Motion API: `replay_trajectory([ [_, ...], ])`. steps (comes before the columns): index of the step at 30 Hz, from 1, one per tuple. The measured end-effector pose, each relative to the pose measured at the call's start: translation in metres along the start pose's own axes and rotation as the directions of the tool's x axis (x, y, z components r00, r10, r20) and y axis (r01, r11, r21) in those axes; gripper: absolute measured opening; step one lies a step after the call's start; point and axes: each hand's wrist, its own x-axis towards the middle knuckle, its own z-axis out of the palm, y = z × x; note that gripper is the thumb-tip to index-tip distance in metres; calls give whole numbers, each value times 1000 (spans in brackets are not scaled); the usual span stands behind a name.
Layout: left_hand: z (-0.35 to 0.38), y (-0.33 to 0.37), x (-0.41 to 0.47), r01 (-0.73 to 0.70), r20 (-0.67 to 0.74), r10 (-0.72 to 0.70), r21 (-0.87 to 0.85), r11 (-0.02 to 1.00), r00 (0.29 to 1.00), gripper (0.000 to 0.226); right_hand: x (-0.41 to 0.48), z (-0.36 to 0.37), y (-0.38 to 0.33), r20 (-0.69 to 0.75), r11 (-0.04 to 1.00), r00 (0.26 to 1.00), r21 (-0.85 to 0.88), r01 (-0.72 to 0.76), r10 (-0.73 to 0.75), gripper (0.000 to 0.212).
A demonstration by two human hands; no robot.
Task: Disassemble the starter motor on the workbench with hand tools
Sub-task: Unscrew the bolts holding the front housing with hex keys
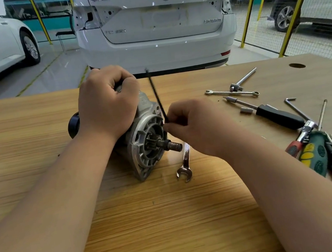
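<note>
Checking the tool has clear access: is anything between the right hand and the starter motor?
Nothing visible. The right hand pinches a black hex key right at the front flange of the motor; a wrench lies beside the shaft, not between them.

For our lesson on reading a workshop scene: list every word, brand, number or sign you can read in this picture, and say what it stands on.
"SUPERB": right side of the white car's boot lid.
"SKODA": left side of that lid, blurred, likely.
"TSI 280": lower left of lid, blurred, uncertain.
Badge at lid's lower right: unreadable.
Stamp on the spanner: too small.
</note>
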Motion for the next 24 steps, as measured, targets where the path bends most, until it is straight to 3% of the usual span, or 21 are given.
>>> replay_trajectory([
  [2, -1, 0, 0, 1, 7, -1, -4, 1000, 1000, 28, 0, -2, -2, -11, 978, 989, -153, 142, -145, 26],
  [5, -2, 1, -3, -24, 3, 24, -17, 1000, 1000, 24, -1, -4, -3, -30, 930, 957, -244, 273, -289, 13],
  [13, -3, -4, -5, -76, 11, 76, 0, 997, 997, 22, -4, -7, 3, -40, 928, 949, -227, 295, -312, 7],
  [15, -4, -5, -5, -90, 15, 90, 1, 996, 996, 22, -6, -6, 6, -91, 983, 983, -105, 148, -158, 14],
  [17, -4, -6, -5, -97, 14, 97, 0, 995, 995, 21, -5, 0, 7, -45, 982, 991, 144, -122, 129, 22],
  [20, -3, -5, -6, -98, 6, 98, 5, 995, 995, 22, -3, 11, 4, 225, 710, 888, 536, -457, 402, 19],
  [22, -3, -5, -6, -95, -2, 95, 5, 995, 995, 22, -2, 14, 3, 302, 570, 845, 633, -525, 442, 16],
  [24, -3, -5, -6, -92, -11, 92, 4, 996, 996, 22, -1, 16, 2, 312, 525, 831, 660, -538, 460, 16],
])
